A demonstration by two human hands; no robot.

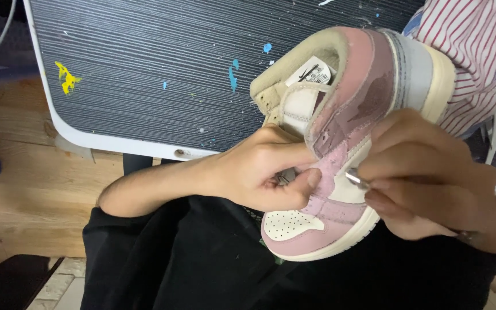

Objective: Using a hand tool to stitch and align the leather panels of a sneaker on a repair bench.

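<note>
Head view is showing the left hand (259,172) pinching the pink sneaker (340,143) over the lap while right hand (426,183) fingers are gripping a small metal tool (356,179), best worked lightly.

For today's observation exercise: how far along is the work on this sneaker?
Done: much of the pink-and-cream high-top sneaker already shows pink, patchy near the heel. In hand: left hand steadies it; right hand holds a small silver-tipped tool against the side. Left: cream panels and toe remain uncoloured.

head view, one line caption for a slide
Left hand steadies a pink-and-cream sneaker while right hand works a small metal tool against it.
</note>
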